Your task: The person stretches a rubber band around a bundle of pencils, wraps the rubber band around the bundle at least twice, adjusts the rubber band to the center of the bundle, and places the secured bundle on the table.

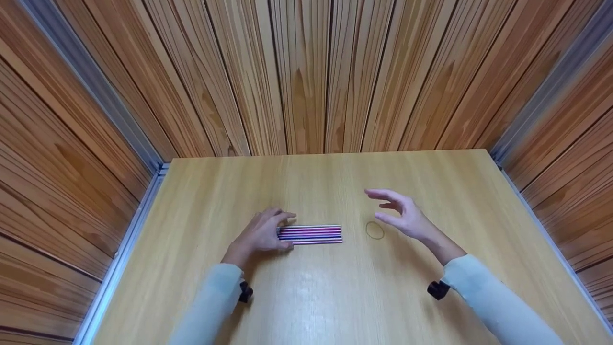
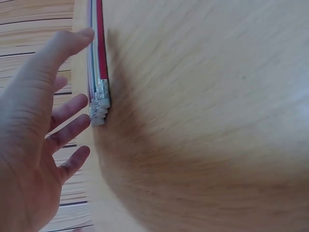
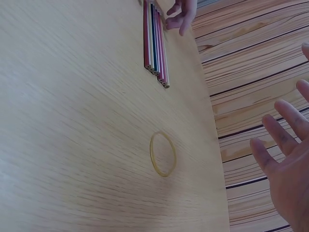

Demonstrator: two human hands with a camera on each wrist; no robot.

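Several unsharpened pencils in red, pink, dark and pale colours lie side by side on the table. Their eraser ends point toward my left hand. That hand straddles this end of the row, thumb on the near side and fingers on the far side. In the left wrist view the fingers are loosely spread, and whether any touches a pencil is hard to tell. A thin yellow rubber band lies to the right of the pencils. Beyond it my right hand hovers above the table, fingers apart and holding nothing.
The light wooden table has a wood-plank wall behind it and more planks at both sides. Metal rails run along the table's sides. A small dark device sits at each wrist.
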